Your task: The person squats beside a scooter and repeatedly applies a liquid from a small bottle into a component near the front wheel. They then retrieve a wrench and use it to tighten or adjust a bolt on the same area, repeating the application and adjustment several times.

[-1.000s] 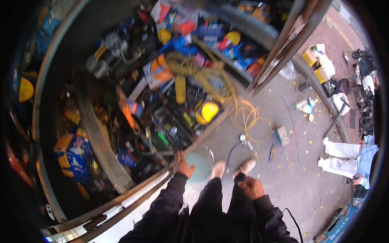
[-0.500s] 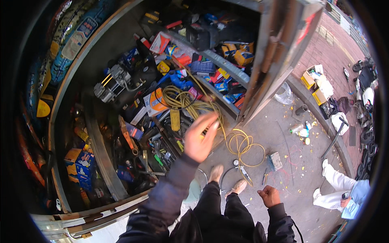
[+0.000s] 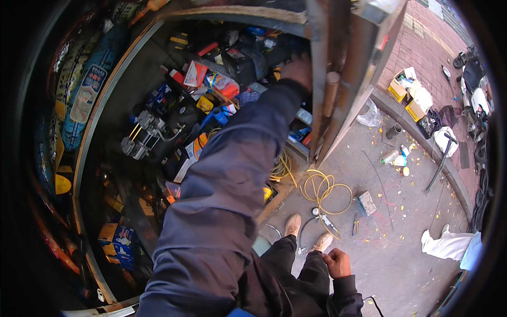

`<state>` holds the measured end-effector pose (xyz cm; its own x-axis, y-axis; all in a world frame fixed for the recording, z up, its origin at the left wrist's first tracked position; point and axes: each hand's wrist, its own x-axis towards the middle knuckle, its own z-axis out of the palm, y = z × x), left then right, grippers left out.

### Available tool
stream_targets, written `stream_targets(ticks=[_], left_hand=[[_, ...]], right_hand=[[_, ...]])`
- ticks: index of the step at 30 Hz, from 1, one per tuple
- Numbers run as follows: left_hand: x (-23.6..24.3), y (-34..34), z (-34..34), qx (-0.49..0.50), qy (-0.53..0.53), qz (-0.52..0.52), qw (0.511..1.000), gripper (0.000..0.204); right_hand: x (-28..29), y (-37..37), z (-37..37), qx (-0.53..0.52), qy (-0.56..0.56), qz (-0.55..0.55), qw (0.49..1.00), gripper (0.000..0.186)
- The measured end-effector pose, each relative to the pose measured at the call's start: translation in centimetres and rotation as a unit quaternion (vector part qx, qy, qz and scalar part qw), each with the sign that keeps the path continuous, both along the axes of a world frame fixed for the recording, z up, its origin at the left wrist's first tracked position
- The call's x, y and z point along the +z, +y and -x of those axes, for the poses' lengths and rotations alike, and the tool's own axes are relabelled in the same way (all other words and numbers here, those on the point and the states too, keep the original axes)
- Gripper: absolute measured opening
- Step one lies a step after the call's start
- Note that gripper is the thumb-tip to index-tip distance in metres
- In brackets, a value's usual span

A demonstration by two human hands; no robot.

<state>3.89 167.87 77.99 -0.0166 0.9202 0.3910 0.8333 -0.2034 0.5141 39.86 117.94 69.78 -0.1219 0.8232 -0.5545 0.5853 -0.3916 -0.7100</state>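
Note:
My left arm stretches across the metal cabinet [image 3: 82, 174], with my left hand [image 3: 297, 71] deep among the packed goods on its upper right shelf. That hand is dark and blurred, and its fingers cannot be made out. Near it lie a dark, bulky case [image 3: 252, 64] and, farther left, a red and white box [image 3: 195, 74]. My sleeve hides much of the coiled yellow hose [image 3: 284, 168] at the cabinet's front. Low beside my right knee, my right hand [image 3: 337, 262] is closed, fingers curled against the thumb; anything inside it is hidden.
A small motor-like compressor [image 3: 145, 134] sits in the cabinet. On the ground lie a loose yellow hose [image 3: 330, 193], a pressure gauge [image 3: 316, 212], a grey box [image 3: 366, 203] and pliers [image 3: 355, 226]. A rusty door post [image 3: 330, 100] stands right of my left hand. Another person's white-trousered leg [image 3: 449, 245] shows at right.
My left hand has moved from above the hose coil, away from me and to the right, into the upper shelf. The right hand has shifted slightly left, closer to my knee.

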Motion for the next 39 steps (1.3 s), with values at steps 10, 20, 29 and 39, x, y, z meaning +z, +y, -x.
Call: stream_targets(ticks=[10, 20, 29, 39], left_hand=[[0.3, -1.3, 3.5, -0.012, 0.066, 0.080, 0.995, 0.033], [8.2, -8.3, 1.4, -0.031, 0.117, -0.082, 0.989, 0.014], [8.2, -7.8, 2.5, 0.002, -0.066, -0.223, 0.973, 0.019], [21.4, -16.6, 3.7, 0.151, 0.056, -0.127, 0.979, 0.020]], right_hand=[[-2.2, -1.0, -3.7, -0.049, -0.043, 0.005, 0.998, 0.033], [-1.5, 1.1, -2.9, 0.027, -0.024, 0.009, 0.999, 0.028], [-1.4, 3.1, -7.9, 0.079, -0.040, 0.031, 0.996, 0.036], [-1.8, 6.1, -14.7, 0.115, -0.033, -0.004, 0.993, 0.030]])
